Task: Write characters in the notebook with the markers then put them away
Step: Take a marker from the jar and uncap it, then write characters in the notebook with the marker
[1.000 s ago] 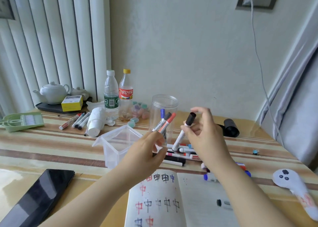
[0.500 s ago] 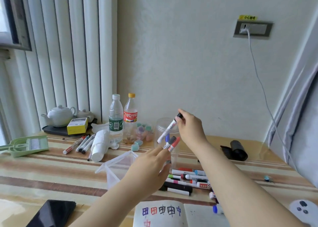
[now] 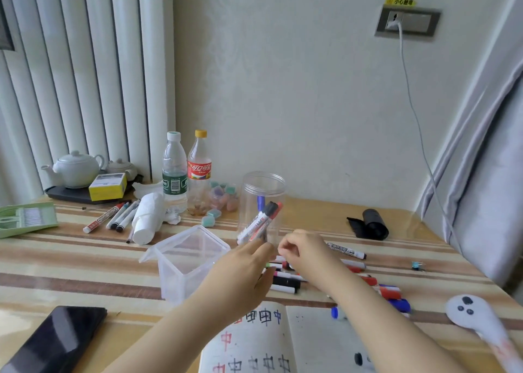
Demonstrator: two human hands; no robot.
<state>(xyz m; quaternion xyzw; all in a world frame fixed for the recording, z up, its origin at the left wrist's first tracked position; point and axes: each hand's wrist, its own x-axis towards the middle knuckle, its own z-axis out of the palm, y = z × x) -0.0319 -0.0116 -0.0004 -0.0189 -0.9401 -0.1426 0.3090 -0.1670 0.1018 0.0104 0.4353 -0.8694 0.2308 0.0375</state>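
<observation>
My left hand (image 3: pixel 243 273) grips a bunch of markers (image 3: pixel 259 222). Their black, red and blue caps stick up in front of a tall clear jar (image 3: pixel 263 186). My right hand (image 3: pixel 302 252) is low beside it, fingers curled over a pile of loose markers (image 3: pixel 285 283) on the table. Whether it pinches one is hidden. The open notebook (image 3: pixel 254 341), with red, black and blue characters on its left page, lies at the near edge under my forearms. More markers (image 3: pixel 390 292) lie to the right of my right arm.
A square clear container (image 3: pixel 192 256) stands left of my left hand. Behind it are two bottles (image 3: pixel 186 174), a paper roll (image 3: pixel 147 220), three markers (image 3: pixel 113 217), a teapot tray and a green tray (image 3: pixel 25 220). A phone (image 3: pixel 53 341) lies near left, a white device (image 3: pixel 475 321) near right, a black roll (image 3: pixel 370 225) far right.
My right hand came down from above the jar, where it held a black-capped marker, to the marker pile. My left hand kept its markers by the jar. The view tilted down slightly.
</observation>
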